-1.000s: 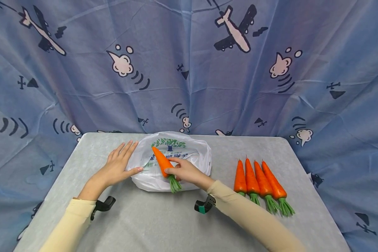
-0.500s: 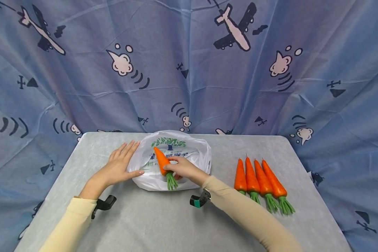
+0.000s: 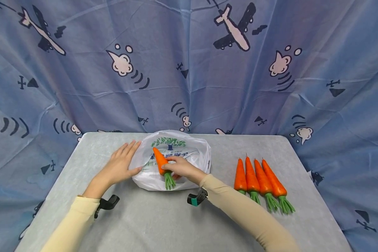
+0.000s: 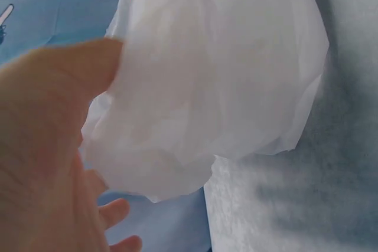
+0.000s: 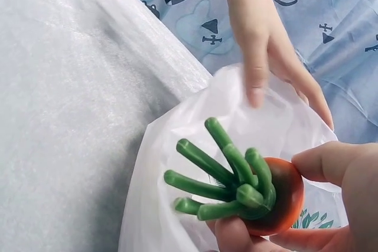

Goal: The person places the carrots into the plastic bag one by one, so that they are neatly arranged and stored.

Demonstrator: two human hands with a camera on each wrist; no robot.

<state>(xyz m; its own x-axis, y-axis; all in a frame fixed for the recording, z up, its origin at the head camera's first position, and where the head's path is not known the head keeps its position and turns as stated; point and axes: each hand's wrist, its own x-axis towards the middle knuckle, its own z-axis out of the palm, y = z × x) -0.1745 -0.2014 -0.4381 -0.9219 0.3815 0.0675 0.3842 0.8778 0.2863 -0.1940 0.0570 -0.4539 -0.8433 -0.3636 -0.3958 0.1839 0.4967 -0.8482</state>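
Observation:
My right hand [image 3: 180, 167] pinches an orange carrot [image 3: 160, 161] near its green-stemmed end, over the mouth of a white plastic bag [image 3: 204, 157]. The carrot's tip points away and to the left. In the right wrist view its cut green stems [image 5: 248, 187] face the camera, with thumb and fingers around the orange top. The bag has a green tree print [image 3: 168, 141] and blue lettering. My left hand [image 3: 119, 162] lies along the bag's left rim, fingers straight and spread, thumb at the near rim. In the left wrist view the bag's side [image 4: 207, 87] stands right beside that thumb.
To the right, several carrots [image 3: 259, 180] lie side by side on the grey table [image 3: 145, 224], stems toward me; the right sleeve [image 3: 245, 213] passes close by them. A blue patterned curtain [image 3: 189, 70] hangs behind the table's back edge.
My right hand has shifted a little left and away with the carrot, which now sits slightly farther over the bag. The left hand has barely moved along the rim.

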